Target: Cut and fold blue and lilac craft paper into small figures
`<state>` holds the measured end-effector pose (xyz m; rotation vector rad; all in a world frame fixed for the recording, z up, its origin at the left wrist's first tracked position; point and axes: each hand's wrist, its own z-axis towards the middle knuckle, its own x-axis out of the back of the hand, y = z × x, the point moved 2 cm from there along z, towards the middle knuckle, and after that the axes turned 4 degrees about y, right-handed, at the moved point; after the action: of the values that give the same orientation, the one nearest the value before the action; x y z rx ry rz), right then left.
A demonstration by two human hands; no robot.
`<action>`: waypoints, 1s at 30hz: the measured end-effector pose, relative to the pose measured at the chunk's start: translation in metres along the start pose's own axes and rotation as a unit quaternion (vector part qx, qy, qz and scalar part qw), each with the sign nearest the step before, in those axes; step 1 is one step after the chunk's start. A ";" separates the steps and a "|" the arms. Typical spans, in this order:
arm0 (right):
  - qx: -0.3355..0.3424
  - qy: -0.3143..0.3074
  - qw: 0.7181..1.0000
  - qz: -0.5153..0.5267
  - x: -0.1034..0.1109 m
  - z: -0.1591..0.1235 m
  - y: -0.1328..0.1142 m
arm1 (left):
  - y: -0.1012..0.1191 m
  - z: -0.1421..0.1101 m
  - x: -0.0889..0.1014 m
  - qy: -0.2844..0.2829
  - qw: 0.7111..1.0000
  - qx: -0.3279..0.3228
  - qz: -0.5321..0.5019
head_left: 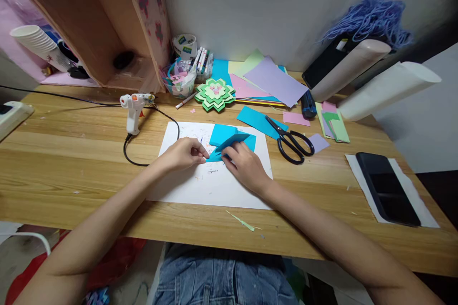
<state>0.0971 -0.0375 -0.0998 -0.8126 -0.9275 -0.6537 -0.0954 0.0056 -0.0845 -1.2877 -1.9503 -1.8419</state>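
A folded piece of blue paper (231,142) is between my hands, above a white sheet (214,188) with pen marks. My left hand (186,153) pinches the paper's lower left corner between thumb and fingers. Curled around the raised fold from the right is my right hand (246,164), with some fingertips hidden behind the paper. Another blue sheet (224,134) lies flat just behind the folded one. Black-handled scissors (291,143) rest to the right, their blades over a blue strip (255,119).
A white glue gun (134,112) stands at the left, its cord looping toward the white sheet. Behind are a green layered paper flower (215,94), a cup of scraps (181,78) and coloured sheets (275,78). A phone (388,188) lies at the right.
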 end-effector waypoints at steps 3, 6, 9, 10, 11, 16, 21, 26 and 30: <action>0.052 -0.005 0.999 0.015 0.001 -0.001 -0.001 | 0.000 -0.001 0.001 -0.011 1.000 -0.009 -0.018; 0.071 -0.010 0.997 0.028 0.002 0.000 -0.002 | 0.001 -0.001 0.002 -0.011 1.000 -0.011 -0.025; 0.059 -0.010 0.997 0.040 0.003 0.001 -0.003 | 0.002 -0.003 0.001 0.009 1.000 -0.010 -0.018; 0.054 -0.007 0.998 0.044 0.004 0.001 -0.003 | 0.002 -0.004 0.000 0.016 1.000 -0.010 -0.016; 0.052 -0.003 0.997 0.049 0.006 0.001 -0.004 | 0.002 -0.004 -0.001 0.024 1.000 -0.010 -0.014; 0.075 -0.007 0.993 0.086 0.007 0.001 -0.004 | 0.001 -0.006 -0.005 0.045 0.999 -0.013 0.012; 0.098 -0.037 0.986 0.128 0.002 0.000 -0.003 | 0.000 -0.006 -0.005 0.054 0.998 -0.013 0.018; 0.061 -0.037 0.986 0.153 0.001 0.001 -0.002 | -0.002 -0.005 -0.006 0.058 0.998 -0.015 0.020; 0.005 -0.040 0.986 0.161 0.001 0.003 -0.004 | -0.003 -0.004 -0.006 0.058 0.998 -0.014 0.017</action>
<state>0.0935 -0.0367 -0.0963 -0.9607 -0.8471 -0.3370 -0.0956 -0.0006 -0.0897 -1.1857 -1.8397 -1.8899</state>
